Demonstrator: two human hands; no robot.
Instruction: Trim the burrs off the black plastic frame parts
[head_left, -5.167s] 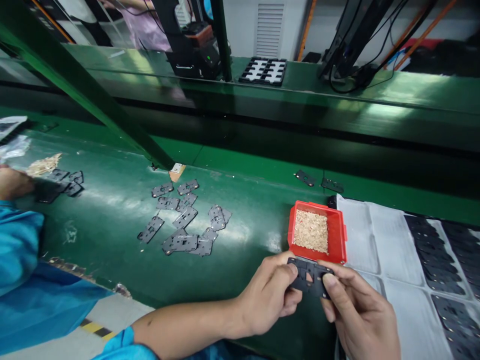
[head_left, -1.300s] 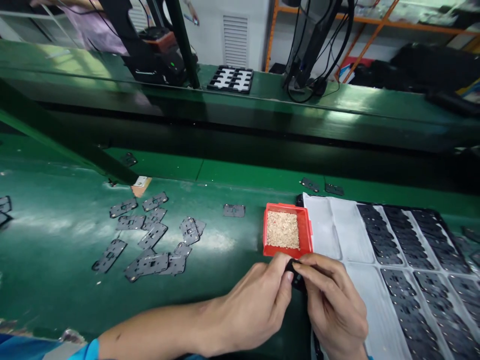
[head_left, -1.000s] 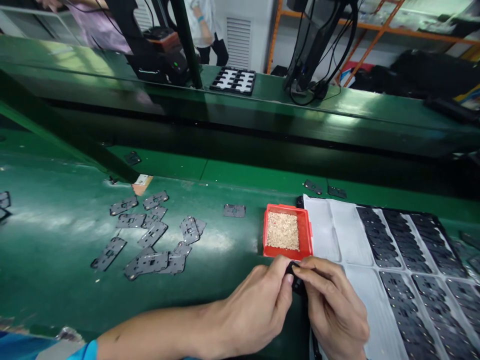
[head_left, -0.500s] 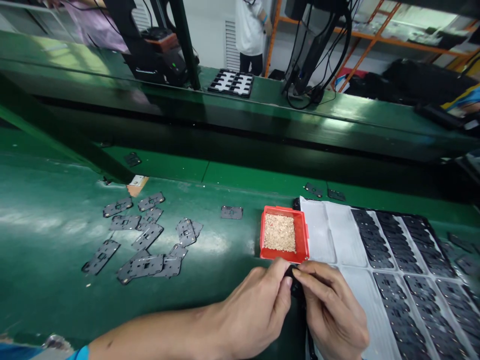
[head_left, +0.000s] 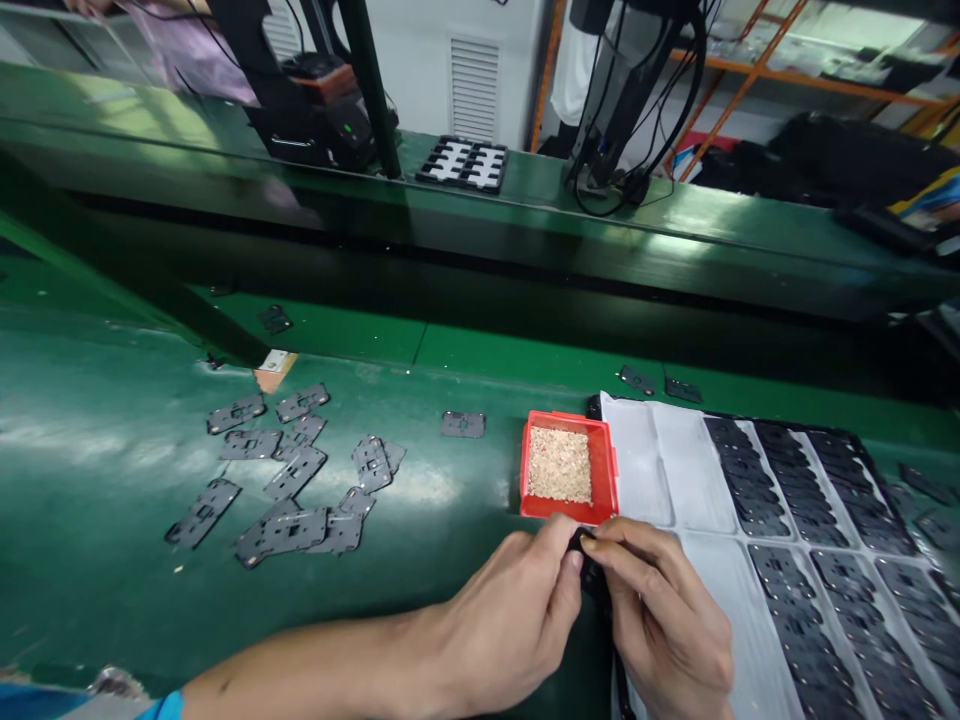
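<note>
Just in front of the red bin (head_left: 528,470), my left hand (head_left: 517,605) is closed, pinching a small black plastic plate (head_left: 591,575) between thumb and fingers. My right hand (head_left: 667,605) is closed on the same plate from the other side, its fingertips pressed at the top end. Most of the plate is hidden by both hands, and whether a tiny piece sits under the right fingertips I cannot tell. Small beige pieces (head_left: 559,466) fill the bottom of the bin. Right of my hands lies a white-lined tray (head_left: 701,465) with rows of black plates (head_left: 806,630).
Several loose black plates (head_left: 296,472) lie scattered on the green table at left, and a single plate (head_left: 463,424) lies left of the bin. More plates (head_left: 682,389) rest on the green strip behind. A green post (head_left: 150,270) slants across the left. Co-workers are partly visible beyond.
Both hands stay almost in place on the plate, with only a slight shift of the fingers. Plates on the green strip behind have moved right. A person in white beyond has moved right.
</note>
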